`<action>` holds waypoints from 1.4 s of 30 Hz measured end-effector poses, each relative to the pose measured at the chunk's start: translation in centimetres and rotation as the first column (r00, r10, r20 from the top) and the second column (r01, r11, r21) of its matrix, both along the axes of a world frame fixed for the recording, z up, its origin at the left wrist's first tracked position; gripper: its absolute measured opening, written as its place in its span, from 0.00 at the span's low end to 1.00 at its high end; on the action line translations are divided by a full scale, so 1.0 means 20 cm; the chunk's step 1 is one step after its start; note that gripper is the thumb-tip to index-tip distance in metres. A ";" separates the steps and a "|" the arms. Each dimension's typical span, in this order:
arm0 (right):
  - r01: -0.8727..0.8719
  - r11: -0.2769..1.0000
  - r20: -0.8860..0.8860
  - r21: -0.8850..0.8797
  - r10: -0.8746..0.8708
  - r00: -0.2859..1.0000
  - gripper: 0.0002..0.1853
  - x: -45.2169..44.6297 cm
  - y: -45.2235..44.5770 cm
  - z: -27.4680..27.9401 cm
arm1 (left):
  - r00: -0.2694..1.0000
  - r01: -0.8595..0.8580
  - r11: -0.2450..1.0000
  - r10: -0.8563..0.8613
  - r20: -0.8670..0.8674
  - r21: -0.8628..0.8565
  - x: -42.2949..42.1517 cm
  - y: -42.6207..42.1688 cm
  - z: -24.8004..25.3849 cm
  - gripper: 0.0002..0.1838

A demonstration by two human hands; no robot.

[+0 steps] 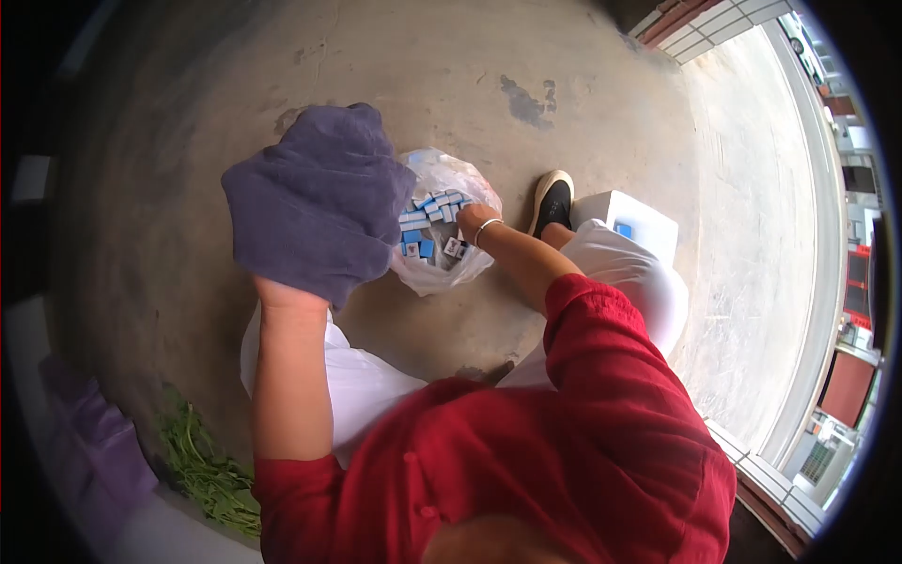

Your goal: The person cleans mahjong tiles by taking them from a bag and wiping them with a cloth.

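A grey-purple cloth (315,193) is draped over my left hand (293,293), covering its fingers; only the wrist and the base of the hand show. To the right of the cloth, a clear plastic bag (442,273) lies open on the floor with several blue-and-white mahjong tiles (415,222) inside. My right hand (475,220), with a bracelet at the wrist, reaches into the bag's right side at the tiles. Its fingers are bent together, and what they hold, if anything, is too small to tell.
A white box (648,224) with something blue in it stands right of my leg, near a black shoe (554,200). Green leafy plants (209,470) lie at lower left beside a purple item (99,451). A tiled ledge (719,28) is at upper right.
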State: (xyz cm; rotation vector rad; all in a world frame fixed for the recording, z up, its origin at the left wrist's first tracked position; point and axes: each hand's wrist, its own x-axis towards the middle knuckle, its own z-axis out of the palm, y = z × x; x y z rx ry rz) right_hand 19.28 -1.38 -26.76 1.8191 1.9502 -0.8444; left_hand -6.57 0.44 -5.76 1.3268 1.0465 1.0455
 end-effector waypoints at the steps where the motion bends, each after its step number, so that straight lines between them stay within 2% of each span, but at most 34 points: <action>1: 0.001 0.999 0.025 0.036 -0.002 1.000 0.11 0.03 -0.02 -0.06 | 0.987 -0.032 0.998 0.040 -0.157 0.054 -0.01 -0.02 0.00 0.28; 3: 0.006 0.994 0.076 0.111 -0.014 0.997 0.12 0.08 -0.05 -0.18 | 0.901 -0.067 0.985 0.127 -0.415 0.156 -0.02 -0.05 0.00 0.28; 5: -0.007 0.994 0.097 0.110 -0.004 0.995 0.12 0.11 -0.06 -0.26 | 0.860 -0.063 0.981 0.146 -0.490 0.182 -0.03 -0.07 0.02 0.28; 10: -0.011 0.994 0.118 0.111 -0.003 0.993 0.12 0.12 -0.04 -0.26 | 0.887 -0.020 0.992 0.074 -0.455 0.124 -0.05 -0.07 0.07 0.28; 13: 0.050 0.987 0.080 0.156 -0.063 0.995 0.11 0.13 -0.03 -0.30 | 0.946 0.055 0.998 -0.057 -0.320 -0.013 -0.06 -0.08 0.11 0.27; 15: 0.013 0.987 0.096 0.162 -0.029 0.995 0.11 0.14 -0.01 -0.32 | 0.922 0.125 0.990 -0.141 -0.360 -0.067 -0.05 -0.08 0.12 0.27; 16: -0.006 0.986 0.104 0.166 -0.011 0.994 0.11 0.14 0.00 -0.32 | 0.765 0.121 0.991 -0.061 -0.641 0.050 -0.04 -0.08 0.12 0.26; 17: -0.011 0.984 0.109 0.175 -0.009 0.994 0.11 0.15 0.00 -0.33 | 0.526 0.135 0.979 0.059 -0.848 0.152 -0.02 -0.08 0.11 0.25; 18: -0.015 0.983 0.113 0.184 -0.006 0.994 0.11 0.15 0.00 -0.33 | 0.494 0.156 0.950 0.162 -0.854 0.271 -0.01 -0.09 0.08 0.23; 20: -0.017 0.981 0.121 0.192 -0.007 0.993 0.11 0.15 0.00 -0.34 | 0.744 -0.011 0.956 0.203 -0.636 0.293 0.02 -0.10 0.06 0.20; 21: -0.015 0.982 0.125 0.190 -0.009 0.992 0.11 0.15 -0.01 -0.34 | 0.925 -0.153 0.980 0.188 -0.330 0.129 0.05 -0.10 0.08 0.20; 23: -0.011 0.985 0.135 0.170 -0.012 0.991 0.11 0.15 -0.02 -0.34 | 0.970 -0.184 0.983 0.183 -0.157 0.011 0.05 -0.09 0.09 0.19; 24: -0.010 0.988 0.141 0.155 -0.012 0.990 0.11 0.15 -0.03 -0.34 | 0.930 -0.131 0.987 0.155 -0.333 0.093 0.04 -0.09 0.09 0.18; 26: -0.002 0.990 0.131 0.144 -0.017 0.991 0.11 0.15 -0.02 -0.34 | 0.862 -0.042 0.984 0.123 -0.492 0.173 0.03 -0.07 0.09 0.18; 27: 0.006 0.989 0.116 0.147 -0.023 0.993 0.12 0.14 -0.02 -0.34 | 0.868 -0.021 0.983 0.108 -0.484 0.182 0.04 -0.06 0.10 0.17; 29: -0.008 0.993 0.037 0.115 0.003 0.999 0.13 0.15 -0.01 -0.32 | 0.673 0.162 0.918 0.166 -0.720 0.363 0.08 -0.05 0.16 0.16; 31: -0.063 0.996 -0.090 0.056 0.068 0.994 0.17 0.13 0.05 -0.20 | 0.585 0.249 0.861 0.232 -0.777 0.444 0.09 -0.04 0.18 0.14; 32: 0.078 0.995 -0.281 -0.062 -0.092 0.955 0.18 0.12 0.10 -0.14 | 0.661 0.194 0.883 0.205 -0.722 0.428 0.09 -0.03 0.18 0.14; 33: 0.188 0.962 -0.440 -0.200 -0.259 0.860 0.20 0.12 0.15 -0.07 | 0.798 0.093 0.925 0.151 -0.583 0.367 0.08 -0.02 0.18 0.13; 34: 0.258 0.901 -0.557 -0.349 -0.421 0.715 0.21 0.10 0.21 0.04 | 0.922 -0.005 0.963 0.109 -0.371 0.269 0.07 -0.02 0.16 0.12; 36: 0.363 0.806 -0.638 -0.468 -0.592 0.492 0.22 0.06 0.33 0.33 | 0.994 -0.088 0.989 0.095 -0.051 0.116 0.07 -0.01 0.18 0.11; 38: 0.335 0.803 -0.775 -0.493 -0.580 0.250 0.18 0.05 0.39 0.64 | 0.989 -0.105 0.993 0.097 0.115 0.061 0.09 -0.01 0.20 0.10; 40: 0.259 0.848 -0.845 -0.463 -0.510 0.159 0.17 0.04 0.42 0.92 | 0.975 -0.121 0.991 0.108 0.195 0.058 0.13 -0.02 0.22 0.09; 42: 0.249 0.879 -0.886 -0.408 -0.447 0.126 0.16 0.01 0.38 1.19 | 0.975 -0.139 0.984 0.116 0.190 0.113 0.17 -0.03 0.24 0.07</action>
